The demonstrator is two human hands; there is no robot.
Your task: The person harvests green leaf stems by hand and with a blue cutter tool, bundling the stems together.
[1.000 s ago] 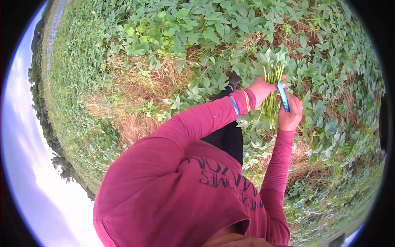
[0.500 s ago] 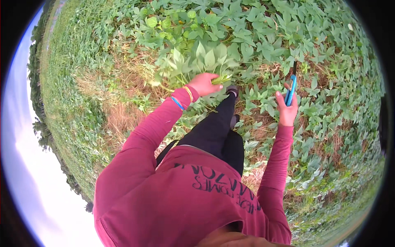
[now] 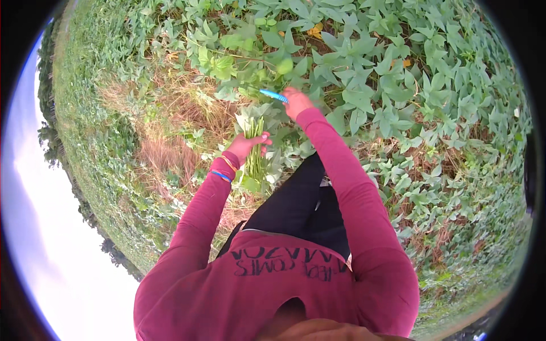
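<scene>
A bundle of green leafy stems (image 3: 256, 159) is gripped in my left hand (image 3: 243, 147), the cut stalks lying side by side across the fingers and the thumb over them. Pale leaves stick out around the bundle. Up and to the right of it, my right hand (image 3: 297, 102) is closed round a blue-handled knife (image 3: 274, 95). The knife points left, over the low leafy vines (image 3: 244, 68); its blade is hard to make out. Its tip stays apart from the bundle.
Dense green vines (image 3: 364, 85) cover the ground ahead and to the right. Patches of dry brown grass (image 3: 170, 156) lie to the left. My dark-trousered legs (image 3: 290, 199) stand among the plants. A row of trees (image 3: 48, 113) runs along the far left edge.
My right hand has swung left and forward with the knife, which now points left. My left hand has moved left and back, turning the bundle so its stalks show.
</scene>
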